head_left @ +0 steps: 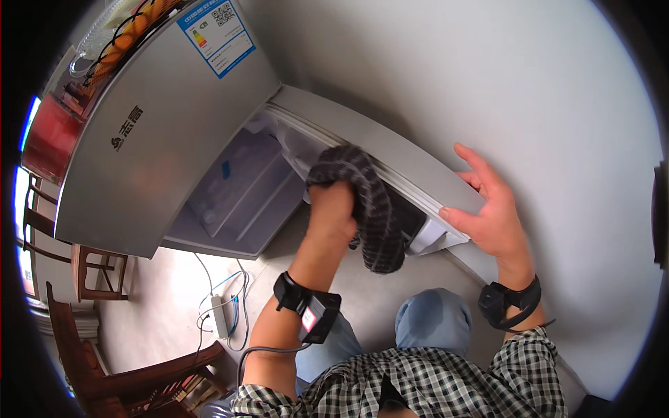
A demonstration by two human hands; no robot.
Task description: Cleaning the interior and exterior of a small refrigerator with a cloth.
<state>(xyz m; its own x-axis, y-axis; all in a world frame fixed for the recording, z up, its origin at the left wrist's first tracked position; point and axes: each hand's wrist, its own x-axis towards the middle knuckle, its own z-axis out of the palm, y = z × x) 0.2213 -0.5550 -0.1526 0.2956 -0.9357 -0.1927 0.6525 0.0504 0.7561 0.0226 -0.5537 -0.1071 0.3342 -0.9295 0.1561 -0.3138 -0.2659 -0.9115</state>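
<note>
My left hand (334, 209) is closed on a dark striped cloth (380, 209), its fingers mostly hidden in the folds. The cloth lies against the inner side of the open lower refrigerator door (390, 143), and part of it hangs down past the door shelf. At the free end of that door my right hand (491, 202) grips the edge, thumb on the inner side and fingers round the outer face. To the left, the lower compartment (268, 216) stands open, showing a translucent drawer front (244, 177). Above it, the grey upper door (167, 132) is closed.
Bare wall (557, 139) rises close on the right. On the floor a white power strip (219, 317) lies among loose cables. Wooden chairs (104, 272) stand at the left. A red container (52, 132) and an orange item (125, 42) are on or behind the refrigerator top.
</note>
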